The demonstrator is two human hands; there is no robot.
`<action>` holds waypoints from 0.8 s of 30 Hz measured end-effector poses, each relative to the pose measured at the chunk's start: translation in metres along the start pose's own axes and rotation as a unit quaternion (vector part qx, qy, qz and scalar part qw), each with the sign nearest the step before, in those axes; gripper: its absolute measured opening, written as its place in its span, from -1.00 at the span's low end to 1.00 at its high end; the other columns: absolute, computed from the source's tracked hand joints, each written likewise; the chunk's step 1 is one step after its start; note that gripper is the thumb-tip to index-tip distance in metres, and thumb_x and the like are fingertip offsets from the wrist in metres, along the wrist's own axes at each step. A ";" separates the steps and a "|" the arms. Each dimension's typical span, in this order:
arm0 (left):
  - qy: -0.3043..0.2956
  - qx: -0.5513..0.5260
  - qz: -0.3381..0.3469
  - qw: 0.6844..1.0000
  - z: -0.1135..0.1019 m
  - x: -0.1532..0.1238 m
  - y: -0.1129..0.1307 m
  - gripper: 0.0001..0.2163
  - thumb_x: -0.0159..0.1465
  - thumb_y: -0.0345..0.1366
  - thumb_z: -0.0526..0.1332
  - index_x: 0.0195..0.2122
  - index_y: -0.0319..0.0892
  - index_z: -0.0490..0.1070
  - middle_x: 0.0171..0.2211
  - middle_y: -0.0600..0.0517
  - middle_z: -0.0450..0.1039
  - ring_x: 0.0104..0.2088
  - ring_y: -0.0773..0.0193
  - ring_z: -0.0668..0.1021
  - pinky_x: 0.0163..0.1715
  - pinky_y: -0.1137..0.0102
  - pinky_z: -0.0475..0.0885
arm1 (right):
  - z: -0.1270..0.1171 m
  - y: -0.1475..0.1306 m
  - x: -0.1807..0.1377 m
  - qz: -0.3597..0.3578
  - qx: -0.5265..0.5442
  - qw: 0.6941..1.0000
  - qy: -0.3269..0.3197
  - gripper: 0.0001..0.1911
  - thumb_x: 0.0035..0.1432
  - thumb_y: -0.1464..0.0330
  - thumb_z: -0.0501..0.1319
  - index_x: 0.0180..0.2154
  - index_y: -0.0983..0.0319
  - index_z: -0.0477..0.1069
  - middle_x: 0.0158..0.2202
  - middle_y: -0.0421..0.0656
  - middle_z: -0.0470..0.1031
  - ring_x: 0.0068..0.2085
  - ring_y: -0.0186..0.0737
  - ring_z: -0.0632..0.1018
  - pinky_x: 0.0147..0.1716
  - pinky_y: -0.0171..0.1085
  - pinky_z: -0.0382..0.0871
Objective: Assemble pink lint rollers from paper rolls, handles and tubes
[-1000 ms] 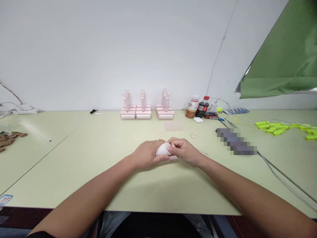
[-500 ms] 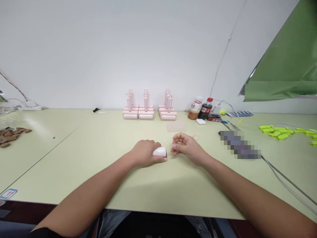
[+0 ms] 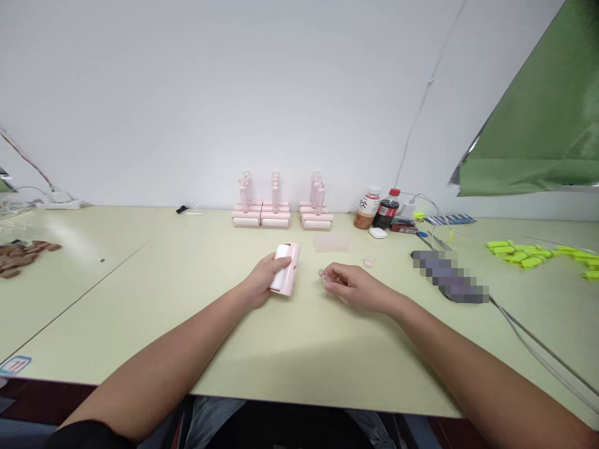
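Over the surface (image 3: 262,355), the pink-and-white roller (image 3: 289,279) in the left hand (image 3: 262,279) could slip if the thumb's hold slackens; the clear piece (image 3: 322,274) in the right hand (image 3: 356,287), mostly hidden, could drop if loosely pinched. Left fingers: closed round the roller, thumb across its white side. Right fingers: curled inward, pinching the clear piece, its tip protruding.

Below the near edge of the table (image 3: 327,374) we wear a black garment (image 3: 290,430), faded blue-grey cloth (image 3: 211,413) and, leftward, a short black sleeve (image 3: 88,434).
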State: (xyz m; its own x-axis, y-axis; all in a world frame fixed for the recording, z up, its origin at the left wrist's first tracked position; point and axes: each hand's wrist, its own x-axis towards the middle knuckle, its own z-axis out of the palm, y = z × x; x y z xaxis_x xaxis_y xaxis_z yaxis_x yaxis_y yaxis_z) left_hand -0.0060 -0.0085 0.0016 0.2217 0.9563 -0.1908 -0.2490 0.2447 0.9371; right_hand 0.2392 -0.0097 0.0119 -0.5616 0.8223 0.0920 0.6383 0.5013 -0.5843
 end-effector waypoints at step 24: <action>-0.065 0.027 0.013 0.997 0.008 -0.010 -0.005 -0.57 0.00 -0.17 0.38 -0.14 -0.16 0.31 -0.40 0.09 0.39 -0.46 0.34 0.41 -0.47 0.45 0.28 | 0.021 -0.015 -0.002 -0.132 -0.055 0.983 0.112 -0.73 0.24 0.27 0.19 -0.05 0.20 0.44 -0.29 -0.10 0.40 -0.32 -0.23 0.46 -0.32 -0.27 0.32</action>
State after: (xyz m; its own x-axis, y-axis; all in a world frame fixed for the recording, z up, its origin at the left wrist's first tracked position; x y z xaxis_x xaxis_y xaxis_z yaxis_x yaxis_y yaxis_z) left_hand 0.0003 -0.0201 0.0015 0.3364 0.9328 -0.1294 -0.2059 0.2070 0.9564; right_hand 0.2198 -0.0246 0.0032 -0.5927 0.6923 0.4116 0.5458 0.7210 -0.4269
